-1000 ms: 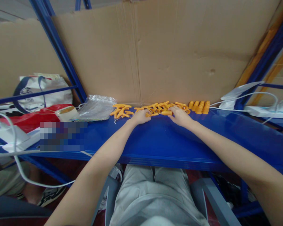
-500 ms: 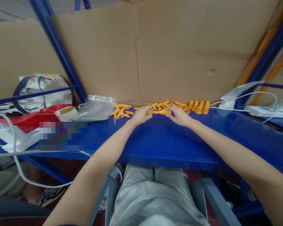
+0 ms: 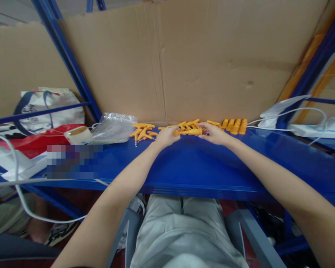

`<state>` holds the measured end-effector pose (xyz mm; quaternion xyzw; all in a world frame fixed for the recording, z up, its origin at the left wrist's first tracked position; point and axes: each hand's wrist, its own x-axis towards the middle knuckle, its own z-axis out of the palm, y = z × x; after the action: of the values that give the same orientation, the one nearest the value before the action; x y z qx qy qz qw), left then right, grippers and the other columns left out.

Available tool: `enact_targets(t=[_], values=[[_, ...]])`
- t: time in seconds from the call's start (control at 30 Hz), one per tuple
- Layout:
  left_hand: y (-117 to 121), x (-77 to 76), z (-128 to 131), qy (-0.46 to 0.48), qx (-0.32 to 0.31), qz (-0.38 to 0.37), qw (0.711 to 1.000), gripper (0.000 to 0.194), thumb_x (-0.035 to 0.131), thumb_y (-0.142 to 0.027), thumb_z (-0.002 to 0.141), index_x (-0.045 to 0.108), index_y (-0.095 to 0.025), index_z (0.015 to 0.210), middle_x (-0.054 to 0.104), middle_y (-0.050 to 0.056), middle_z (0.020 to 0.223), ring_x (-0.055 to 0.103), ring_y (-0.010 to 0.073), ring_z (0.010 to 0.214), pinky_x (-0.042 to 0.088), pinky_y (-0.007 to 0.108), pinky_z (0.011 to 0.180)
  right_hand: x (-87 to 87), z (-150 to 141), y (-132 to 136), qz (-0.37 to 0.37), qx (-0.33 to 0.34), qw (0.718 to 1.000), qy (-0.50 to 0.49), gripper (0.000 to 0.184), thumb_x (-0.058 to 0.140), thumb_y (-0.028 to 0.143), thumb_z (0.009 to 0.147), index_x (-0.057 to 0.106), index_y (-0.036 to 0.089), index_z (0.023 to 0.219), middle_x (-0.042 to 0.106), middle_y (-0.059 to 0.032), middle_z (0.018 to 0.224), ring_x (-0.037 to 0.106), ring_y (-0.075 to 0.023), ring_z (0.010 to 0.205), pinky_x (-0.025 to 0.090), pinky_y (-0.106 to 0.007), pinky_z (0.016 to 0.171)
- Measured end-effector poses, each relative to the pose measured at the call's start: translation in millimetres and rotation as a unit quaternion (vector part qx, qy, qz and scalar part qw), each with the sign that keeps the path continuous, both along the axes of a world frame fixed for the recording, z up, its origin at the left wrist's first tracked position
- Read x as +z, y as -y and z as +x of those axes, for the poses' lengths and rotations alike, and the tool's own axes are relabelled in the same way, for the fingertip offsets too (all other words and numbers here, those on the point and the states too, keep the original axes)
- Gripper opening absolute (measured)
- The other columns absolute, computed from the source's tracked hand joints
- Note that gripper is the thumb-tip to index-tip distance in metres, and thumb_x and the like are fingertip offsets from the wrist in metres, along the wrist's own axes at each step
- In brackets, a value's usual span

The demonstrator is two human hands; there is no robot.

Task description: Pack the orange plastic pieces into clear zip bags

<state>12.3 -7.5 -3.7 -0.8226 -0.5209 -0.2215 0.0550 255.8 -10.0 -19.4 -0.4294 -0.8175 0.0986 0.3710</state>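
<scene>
Orange piece (image 3: pixel 193 131): my left hand (image 3: pixel 166 137) grips one end; whether my right hand (image 3: pixel 215 134) does, I can't tell; light, level support suits it.

You are getting moderate, even light whose source you cannot tell, with pale glare lying on the blue shelf (image 3: pixel 195 167), darkness gathering beneath it, the hands' fine detail looking soft, and the wide view stretching toward its edges.
</scene>
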Motion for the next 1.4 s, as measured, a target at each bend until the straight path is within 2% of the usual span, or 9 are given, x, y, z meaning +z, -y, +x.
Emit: enact_targets(t=[0.23,0.37,0.5,0.67,0.8,0.9,1.1,1.23,1.4], values=[[0,-1.2,0,0.003,0.007,0.025,1.0,0.034,0.06,-0.031,0.085,0.063,-0.02,0.117,0.074,0.008,0.096,0.069,0.0247,0.094,0.049,0.028,0.077,2.4,3,2,-0.171,0.028,0.972,-0.158,0.022,0.074,0.03,0.079,0.064,0.016,0.092,0.072,-0.0072,0.087,0.071,-0.0179,0.078,0.059,-0.039,0.082],[-2,-2.0,-2,0.008,0.004,0.037,0.999,0.033,0.06,-0.031,0.084,0.061,-0.02,0.115,0.074,0.008,0.096,0.069,0.0231,0.094,0.048,0.027,0.076,5.9,-4,12,-0.217,0.023,0.955,-0.201,0.027,0.067,0.041,0.086,0.065,0.014,0.086,0.072,-0.0104,0.078,0.071,-0.0193,0.071,0.06,-0.038,0.076],[0,-1.4,-1,-0.002,0.004,0.031,1.0,0.033,0.061,-0.032,0.084,0.061,-0.02,0.115,0.074,0.008,0.098,0.069,0.0239,0.096,0.048,0.027,0.077,5.6,-8,13,-0.233,0.006,0.945,-0.227,0.032,0.061,0.044,0.09,0.062,0.014,0.082,0.071,-0.0115,0.077,0.07,-0.0176,0.064,0.059,-0.033,0.067],[4,-1.1,2,-0.01,0.018,0.021,1.0,0.035,0.061,-0.032,0.084,0.061,-0.021,0.117,0.074,0.008,0.099,0.069,0.0257,0.099,0.049,0.028,0.078,6.6,-12,15,-0.249,-0.032,0.935,-0.25,0.025,0.056,0.04,0.094,0.058,0.016,0.096,0.07,-0.0065,0.071,0.064,-0.0131,0.051,0.052,-0.024,0.05],[3,-1.9,3,0.01,0.016,0.017,1.0,0.036,0.063,-0.03,0.083,0.062,-0.02,0.117,0.074,0.008,0.101,0.068,0.0259,0.1,0.049,0.029,0.08,12.4,-9,17,-0.277,-0.025,0.929,-0.246,0.022,0.058,0.033,0.094,0.054,0.017,0.109,0.071,-0.0048,0.073,0.063,-0.0118,0.051,0.051,-0.023,0.05],[2,-2.7,3,0.015,0.012,0.016,1.0,0.036,0.063,-0.03,0.082,0.062,-0.019,0.116,0.074,0.008,0.1,0.068,0.0252,0.099,0.049,0.029,0.079,15.0,-5,18,-0.278,0.006,0.931,-0.236,0.031,0.068,0.023,0.087,0.052,0.018,0.113,0.071,-0.0021,0.074,0.063,-0.0108,0.052,0.051,-0.023,0.052],[-2,-5.8,0,0.053,-0.003,0.037,0.998,0.033,0.064,-0.03,0.081,0.063,-0.02,0.112,0.074,0.006,0.093,0.069,0.0237,0.093,0.049,0.027,0.076,12.4,-4,18,-0.254,0.013,0.938,-0.236,0.028,0.072,0.033,0.083,0.055,0.016,0.097,0.07,-0.0037,0.069,0.061,-0.0109,0.049,0.047,-0.023,0.051],[-7,-10.3,-1,0.062,-0.016,0.072,0.995,0.031,0.065,-0.029,0.079,0.064,-0.02,0.109,0.074,0.006,0.089,0.07,0.023,0.086,0.048,0.026,0.071,12.6,-5,18,-0.255,0.029,0.936,-0.24,0.033,0.066,0.046,0.086,0.057,0.015,0.081,0.071,-0.0074,0.07,0.061,-0.0114,0.049,0.047,-0.025,0.052],[-13,-15.6,-2,0.062,-0.053,0.105,0.991,0.03,0.068,-0.032,0.078,0.064,-0.021,0.105,0.074,0.004,0.087,0.07,0.0212,0.081,0.047,0.025,0.067,12.6,-7,16,-0.267,0.01,0.934,-0.239,0.038,0.061,0.048,0.09,0.054,0.016,0.071,0.068,-0.0069,0.063,0.059,-0.0096,0.044,0.042,-0.021,0.044]])
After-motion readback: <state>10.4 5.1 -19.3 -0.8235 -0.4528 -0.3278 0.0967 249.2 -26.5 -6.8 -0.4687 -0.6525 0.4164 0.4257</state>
